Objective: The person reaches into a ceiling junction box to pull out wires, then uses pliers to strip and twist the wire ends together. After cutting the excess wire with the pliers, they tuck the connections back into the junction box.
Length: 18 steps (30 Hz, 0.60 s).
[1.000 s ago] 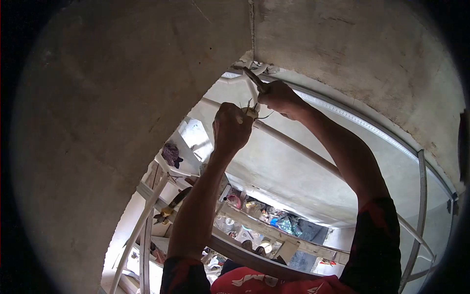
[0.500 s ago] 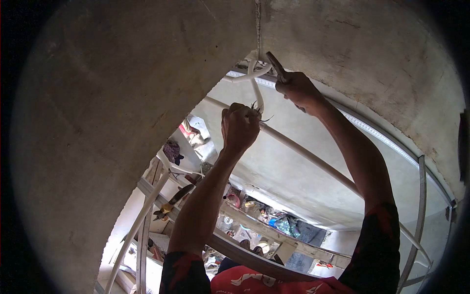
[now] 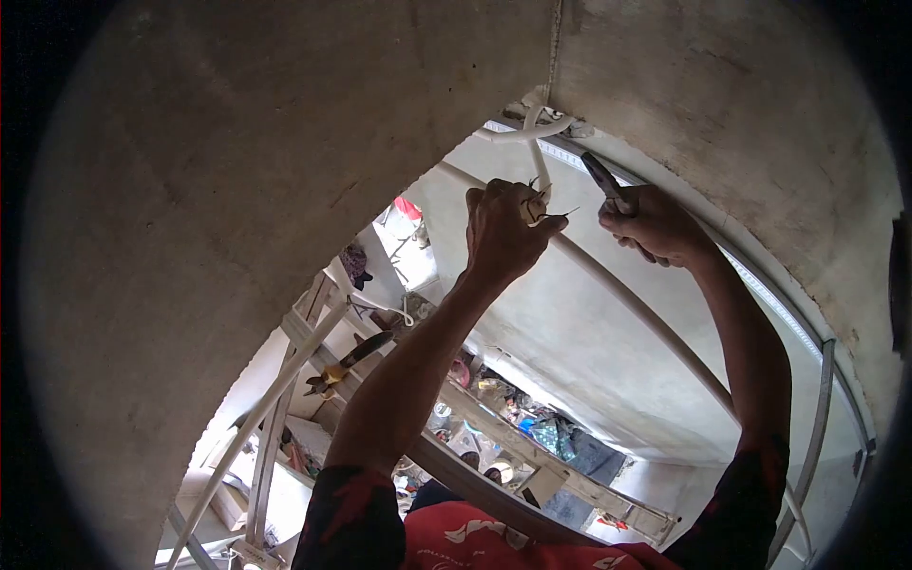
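My left hand point(image 3: 508, 228) is raised near the ceiling corner, its fingers curled around the lower end of a white flexible conduit point(image 3: 540, 171). Several thin dark wires point(image 3: 560, 215) stick out around that end, and the thumb points outward beside them. To its right, my right hand point(image 3: 655, 226) grips dark pliers point(image 3: 602, 179), tilted up and to the left, apart from the wires. Above both hands the conduit loops out of a rough opening at the wall's edge. A long straight white pipe point(image 3: 636, 304) runs diagonally behind my hands.
Bare plaster surfaces point(image 3: 237, 190) close in at left and above. A metal rail point(image 3: 760, 271) curves along the right. At lower left, a tool with yellow parts point(image 3: 331, 374) lies by metal bars point(image 3: 271, 456). Far below are planks point(image 3: 589, 484) and scattered items.
My right hand has come down and right with the pliers, away from the ceiling corner. The left thumb now sticks out from the grip. The whole view has shifted slightly.
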Available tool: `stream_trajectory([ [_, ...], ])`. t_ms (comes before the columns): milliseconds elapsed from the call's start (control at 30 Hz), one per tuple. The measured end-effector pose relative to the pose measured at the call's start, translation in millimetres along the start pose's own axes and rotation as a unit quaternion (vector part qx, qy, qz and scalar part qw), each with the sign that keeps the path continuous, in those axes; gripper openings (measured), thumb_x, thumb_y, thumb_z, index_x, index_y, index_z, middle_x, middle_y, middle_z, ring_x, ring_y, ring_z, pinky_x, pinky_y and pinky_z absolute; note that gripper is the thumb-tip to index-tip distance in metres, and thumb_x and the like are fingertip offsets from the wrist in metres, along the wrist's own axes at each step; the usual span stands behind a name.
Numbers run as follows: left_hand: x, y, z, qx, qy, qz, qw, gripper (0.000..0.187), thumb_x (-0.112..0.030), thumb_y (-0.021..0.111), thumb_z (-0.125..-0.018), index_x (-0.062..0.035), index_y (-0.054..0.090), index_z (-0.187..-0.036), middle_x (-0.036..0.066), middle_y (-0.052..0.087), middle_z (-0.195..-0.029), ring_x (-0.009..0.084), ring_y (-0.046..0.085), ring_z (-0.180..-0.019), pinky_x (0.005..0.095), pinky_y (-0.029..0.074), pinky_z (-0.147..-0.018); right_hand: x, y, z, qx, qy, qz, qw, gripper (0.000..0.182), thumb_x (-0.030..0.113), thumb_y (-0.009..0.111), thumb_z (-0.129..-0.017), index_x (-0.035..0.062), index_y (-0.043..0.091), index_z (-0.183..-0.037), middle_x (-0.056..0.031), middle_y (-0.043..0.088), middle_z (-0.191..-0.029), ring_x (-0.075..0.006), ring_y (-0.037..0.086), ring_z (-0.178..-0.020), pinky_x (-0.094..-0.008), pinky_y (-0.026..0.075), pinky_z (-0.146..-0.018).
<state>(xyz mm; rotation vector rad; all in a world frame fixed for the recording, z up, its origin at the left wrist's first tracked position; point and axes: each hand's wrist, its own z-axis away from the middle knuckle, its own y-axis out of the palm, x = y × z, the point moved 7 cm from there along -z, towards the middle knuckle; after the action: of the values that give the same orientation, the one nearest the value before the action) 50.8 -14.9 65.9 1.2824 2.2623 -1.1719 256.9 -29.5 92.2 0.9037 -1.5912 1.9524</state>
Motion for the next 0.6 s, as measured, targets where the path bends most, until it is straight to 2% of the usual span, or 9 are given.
stream_trajectory([
  [67,1,2,3,-0.001,-0.040,-0.018,0.999,0.035,-0.034,0.089,-0.074,-0.0083,0.071,-0.090,0.009,0.073,-0.099,0.0295,0.061,-0.102,0.0447,0.041,-0.098,17,-4,5,-0.062,-0.045,0.081,0.994,0.020,0.021,0.073,-0.090,0.0031,0.066,-0.087,-0.0055,0.063,-0.067,-0.0171,0.062,-0.066,-0.0374,0.050,-0.067],
  [100,2,4,2,0.002,-0.039,-0.016,0.999,0.035,-0.034,0.089,-0.074,-0.0083,0.071,-0.090,0.009,0.073,-0.099,0.0295,0.061,-0.102,0.0447,0.041,-0.098,8,-1,-9,-0.069,-0.084,0.091,0.990,0.020,0.020,0.074,-0.087,0.0018,0.067,-0.092,-0.0097,0.066,-0.072,-0.0213,0.064,-0.071,-0.0405,0.050,-0.072],
  [133,4,6,2,0.012,-0.035,-0.003,0.999,0.034,-0.035,0.088,-0.075,-0.0083,0.071,-0.089,0.008,0.073,-0.099,0.0301,0.060,-0.104,0.0448,0.041,-0.098,-5,4,-21,-0.070,-0.081,0.090,0.990,0.020,0.020,0.074,-0.087,0.0018,0.067,-0.092,-0.0097,0.066,-0.072,-0.0213,0.064,-0.071,-0.0405,0.050,-0.072],
  [200,4,9,1,0.024,-0.026,0.010,0.999,0.034,-0.035,0.088,-0.076,-0.0084,0.072,-0.089,0.008,0.073,-0.098,0.0307,0.058,-0.106,0.0450,0.041,-0.097,8,4,-29,-0.156,-0.185,0.120,0.963,0.021,0.018,0.073,-0.086,0.0017,0.069,-0.097,-0.0142,0.069,-0.080,-0.0252,0.065,-0.076,-0.0417,0.050,-0.073],
  [300,6,3,0,-0.002,-0.043,0.007,0.999,0.033,-0.034,0.087,-0.078,-0.0077,0.073,-0.091,0.008,0.074,-0.096,0.0285,0.059,-0.103,0.0462,0.041,-0.098,15,16,-48,-0.120,-0.170,0.103,0.973,0.021,0.015,0.071,-0.084,0.0021,0.070,-0.100,-0.0169,0.070,-0.086,-0.0292,0.066,-0.082,-0.0438,0.051,-0.075],
  [400,15,0,-3,0.007,-0.078,0.071,0.994,0.030,-0.030,0.084,-0.080,-0.0030,0.074,-0.081,0.013,0.075,-0.084,0.0285,0.071,-0.083,0.0462,0.052,-0.084,25,26,-58,-0.074,-0.168,0.059,0.981,0.020,0.016,0.071,-0.084,0.0029,0.070,-0.099,-0.0172,0.070,-0.086,-0.0308,0.066,-0.083,-0.0454,0.051,-0.077],
  [433,19,2,-5,-0.022,-0.045,0.067,0.996,0.032,-0.030,0.085,-0.080,-0.0005,0.072,-0.076,0.015,0.075,-0.081,0.0308,0.073,-0.075,0.0439,0.055,-0.073,26,25,-60,-0.068,-0.138,0.059,0.986,0.018,0.017,0.070,-0.085,0.0032,0.069,-0.096,-0.0167,0.070,-0.086,-0.0306,0.065,-0.082,-0.0453,0.051,-0.077],
  [567,26,6,-7,-0.030,-0.042,0.048,0.997,0.030,-0.024,0.083,-0.078,0.0004,0.068,-0.069,0.016,0.070,-0.071,0.0337,0.067,-0.068,0.0468,0.053,-0.070,33,28,-64,-0.069,-0.180,0.069,0.979,0.017,0.018,0.070,-0.085,0.0032,0.068,-0.093,-0.0159,0.070,-0.084,-0.0297,0.064,-0.080,-0.0436,0.050,-0.076],
  [600,26,5,-6,-0.027,-0.053,0.065,0.996,0.031,-0.025,0.083,-0.078,0.0008,0.068,-0.069,0.017,0.070,-0.072,0.0340,0.067,-0.069,0.0463,0.053,-0.071,33,30,-64,-0.064,-0.167,0.069,0.981,0.012,0.014,0.070,-0.087,0.0049,0.069,-0.095,-0.0078,0.063,-0.081,-0.0213,0.056,-0.077,-0.0390,0.046,-0.072],
])
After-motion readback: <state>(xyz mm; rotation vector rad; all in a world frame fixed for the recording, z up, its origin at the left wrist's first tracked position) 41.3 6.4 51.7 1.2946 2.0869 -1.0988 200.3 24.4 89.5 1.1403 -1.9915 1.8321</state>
